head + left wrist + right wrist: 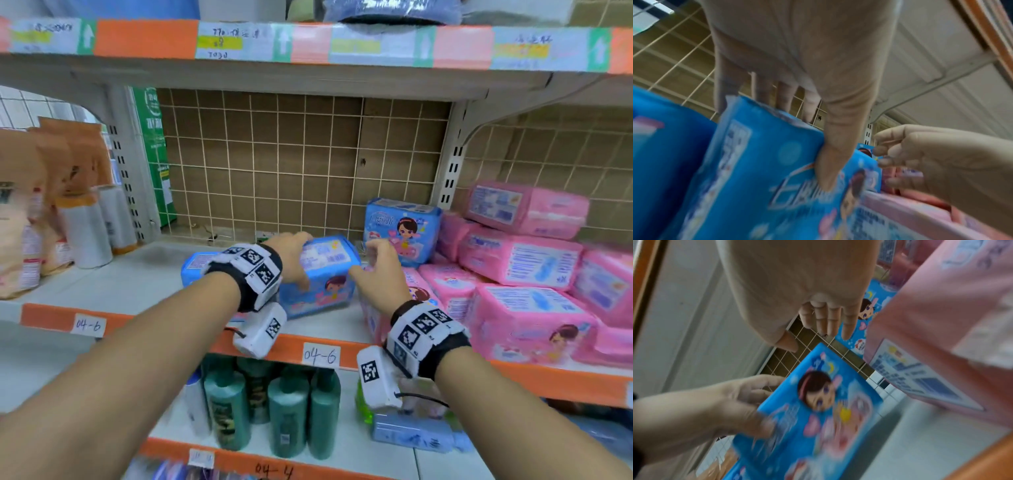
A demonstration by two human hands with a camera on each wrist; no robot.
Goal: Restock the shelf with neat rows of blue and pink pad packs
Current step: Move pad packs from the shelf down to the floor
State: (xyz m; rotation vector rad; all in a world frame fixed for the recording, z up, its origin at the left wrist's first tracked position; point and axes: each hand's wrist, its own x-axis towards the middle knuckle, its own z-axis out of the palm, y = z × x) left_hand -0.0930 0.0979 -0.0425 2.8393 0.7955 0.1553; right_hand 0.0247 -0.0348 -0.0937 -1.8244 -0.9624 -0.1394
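My left hand grips a blue pad pack standing on the middle shelf, fingers over its top edge and thumb on its printed front. A second blue pack lies just behind my left wrist. My right hand hovers by the pack's right end, fingers spread and holding nothing. Another blue pack stands upright further back. Pink packs are piled to the right; one lies close under my right wrist.
A wire grid backs the shelf. Orange-brown pouches and white rolls stand at the left. Green bottles fill the shelf below. The upper shelf's underside hangs close overhead.
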